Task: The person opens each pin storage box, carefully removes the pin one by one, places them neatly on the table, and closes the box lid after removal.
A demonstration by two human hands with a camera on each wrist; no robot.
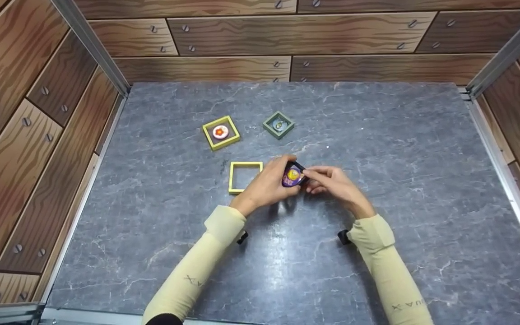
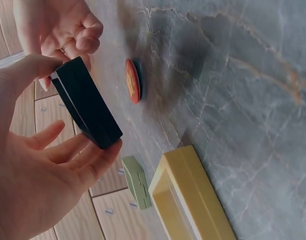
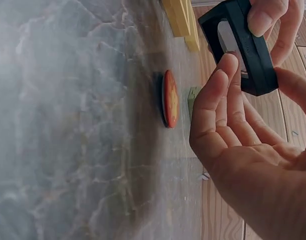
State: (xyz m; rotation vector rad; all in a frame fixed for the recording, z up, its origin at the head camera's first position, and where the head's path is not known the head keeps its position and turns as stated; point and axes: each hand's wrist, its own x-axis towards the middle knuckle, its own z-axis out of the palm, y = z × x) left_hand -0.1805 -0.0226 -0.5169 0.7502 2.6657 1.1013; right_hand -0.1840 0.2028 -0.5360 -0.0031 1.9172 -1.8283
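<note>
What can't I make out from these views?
Head: lower right corner of the nearer yellow square frame, behind the left hand.
Head: round red-and-yellow disc, hidden by that hand, the right hand or the thick black frame.
Head: design inside the small green square frame, too small.
Left wrist: nearer yellow frame, cut by bottom edge.

"What are the left fingers (image 2: 105,155) and right fingers (image 3: 210,95) holding?"
"They're holding a black frame (image 2: 88,105). It's tilting above the counter (image 1: 422,180)."
"What's showing inside?"
"A purple picture (image 1: 289,181) is showing, with a round yellow shape (image 1: 293,174) on it."
</note>
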